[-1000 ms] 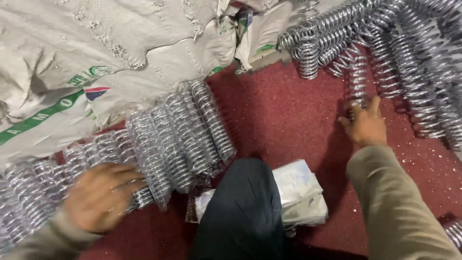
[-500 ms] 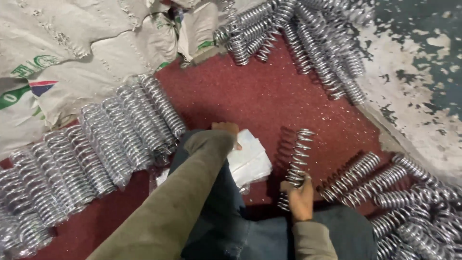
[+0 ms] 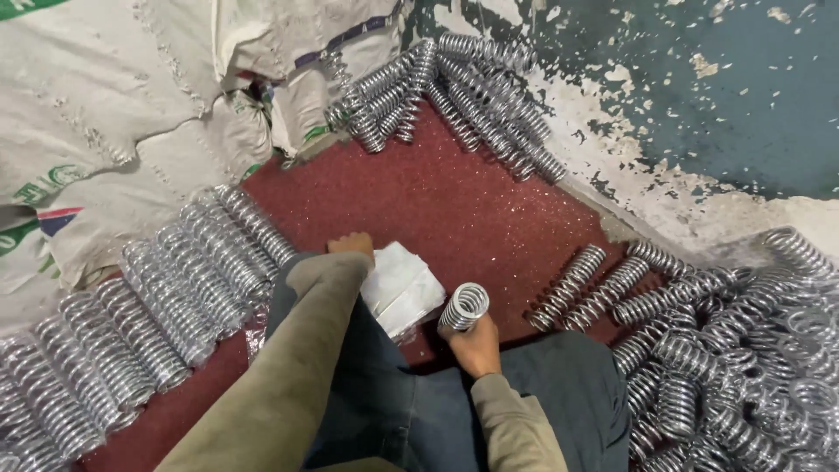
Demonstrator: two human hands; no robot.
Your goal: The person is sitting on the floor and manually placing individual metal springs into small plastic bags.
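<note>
Head view, right hand: your right hand (image 3: 478, 346) is closed around one chrome coil spring (image 3: 463, 307), held upright with its open end facing the camera, at about 6 o'clock of the red floor (image 3: 454, 201).
Head view, left hand: your left hand (image 3: 351, 246) rests knuckles-up at the near edge of the white folded cloth (image 3: 404, 287); whether the fingers are curled or flat, you cannot tell, since the sleeve hides most of it.
Change in the spring: half a second ago that spring lay flat on the floor with your right hand at its near end; now it is lifted and stands in your grip, just right of the cloth.
Change in the left arm: a second ago your left hand was over the row of springs (image 3: 166, 297) at 9 o'clock; now it has left that row and sits by the cloth.
What it means: one spring has been picked from the loose side and brought to the middle, beside the cloth.
Surroundings: loose spring heap (image 3: 734, 350) at 3 to 4 o'clock, another pile (image 3: 454, 92) at 12 o'clock, sacks (image 3: 131, 114) at 10 o'clock.
</note>
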